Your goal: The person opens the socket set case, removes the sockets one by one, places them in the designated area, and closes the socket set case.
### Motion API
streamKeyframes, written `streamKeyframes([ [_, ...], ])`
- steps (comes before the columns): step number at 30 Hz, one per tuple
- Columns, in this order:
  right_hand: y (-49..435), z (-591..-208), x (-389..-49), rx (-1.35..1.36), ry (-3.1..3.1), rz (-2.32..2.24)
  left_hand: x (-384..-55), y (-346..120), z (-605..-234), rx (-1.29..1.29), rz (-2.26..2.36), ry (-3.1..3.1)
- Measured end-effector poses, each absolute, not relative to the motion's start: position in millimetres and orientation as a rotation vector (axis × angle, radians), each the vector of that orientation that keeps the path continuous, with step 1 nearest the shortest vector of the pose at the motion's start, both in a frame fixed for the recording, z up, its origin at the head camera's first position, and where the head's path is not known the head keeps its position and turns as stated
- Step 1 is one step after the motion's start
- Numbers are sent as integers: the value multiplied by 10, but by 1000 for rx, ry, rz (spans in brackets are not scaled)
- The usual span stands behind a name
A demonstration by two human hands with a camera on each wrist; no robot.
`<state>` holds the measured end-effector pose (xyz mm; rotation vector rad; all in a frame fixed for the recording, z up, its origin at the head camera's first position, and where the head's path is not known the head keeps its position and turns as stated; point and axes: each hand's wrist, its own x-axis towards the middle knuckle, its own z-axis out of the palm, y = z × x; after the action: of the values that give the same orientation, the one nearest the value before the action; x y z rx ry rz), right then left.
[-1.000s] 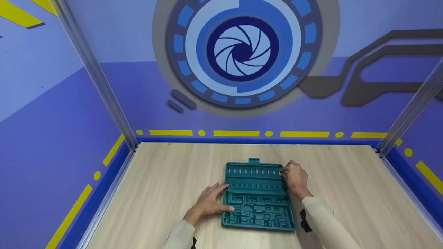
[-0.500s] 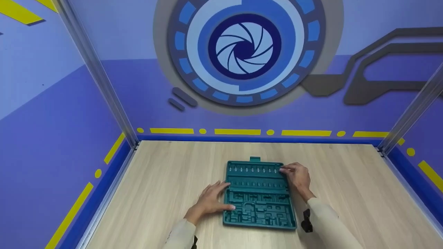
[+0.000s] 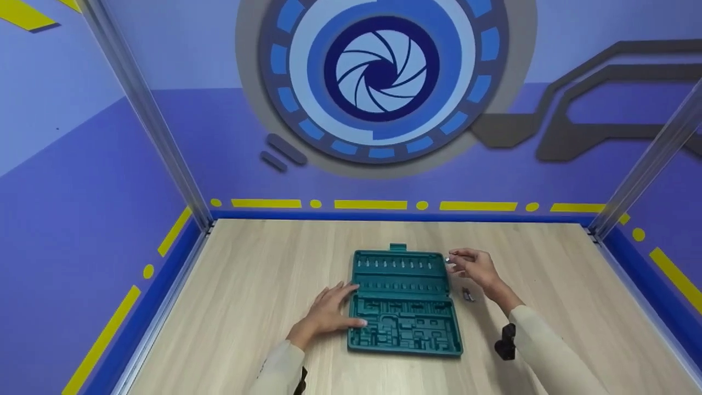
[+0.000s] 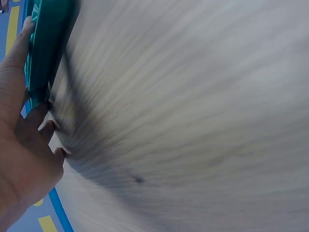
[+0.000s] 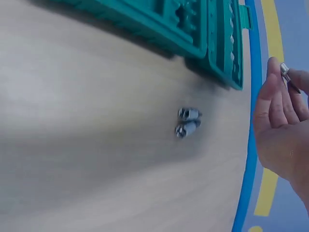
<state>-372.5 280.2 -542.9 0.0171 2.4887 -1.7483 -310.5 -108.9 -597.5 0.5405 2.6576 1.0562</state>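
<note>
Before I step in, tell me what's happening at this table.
A person is working at an open green case on the wooden table. The left-hand grip rests against the case's left edge. The right-hand grip pinches a small metal piece beside the far half. A row of small silvery pieces sits in that half; two metal pieces lie on the table to its right.
</note>
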Motion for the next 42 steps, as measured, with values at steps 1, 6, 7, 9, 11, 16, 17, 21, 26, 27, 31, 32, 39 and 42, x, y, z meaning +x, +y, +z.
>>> streamKeyframes([
  [1, 2830, -5423, -3708, 7, 2495, -1720, -3101, -1093, -5973, 537, 1048, 2659],
  [6, 2999, -5377, -3637, -67, 2500, -1597, -3093, -1104, -5977, 551, 1041, 2664],
  [7, 3036, -5367, -3624, -79, 2497, -1581, -3095, -1103, -5978, 551, 1046, 2663],
  [9, 3108, -5351, -3597, -93, 2489, -1548, -3102, -1101, -5984, 564, 1058, 2665],
  [11, 3180, -5346, -3565, -101, 2479, -1520, -3099, -1096, -5984, 568, 1060, 2665],
  [16, 3367, -5373, -3485, -126, 2424, -1462, -3090, -1087, -6005, 583, 1058, 2670],
  [17, 3409, -5384, -3471, -133, 2401, -1448, -3087, -1088, -6013, 582, 1058, 2669],
  [21, 3569, -5423, -3418, -161, 2329, -1392, -3079, -1097, -6019, 587, 1050, 2669],
  [26, 3683, -5448, -3335, -166, 2386, -1321, -3081, -1107, -5984, 608, 1045, 2678],
  [27, 3694, -5456, -3319, -162, 2403, -1311, -3081, -1109, -5980, 610, 1047, 2678],
  [31, 3701, -5511, -3261, -171, 2455, -1287, -3095, -1104, -5994, 615, 1056, 2674],
  [32, 3689, -5530, -3250, -171, 2465, -1287, -3097, -1103, -5997, 615, 1057, 2676],
  [39, 3525, -5618, -3291, -177, 2479, -1277, -3116, -1102, -5996, 634, 1066, 2687],
  [42, 3476, -5623, -3301, -144, 2498, -1264, -3113, -1097, -6003, 633, 1054, 2689],
])
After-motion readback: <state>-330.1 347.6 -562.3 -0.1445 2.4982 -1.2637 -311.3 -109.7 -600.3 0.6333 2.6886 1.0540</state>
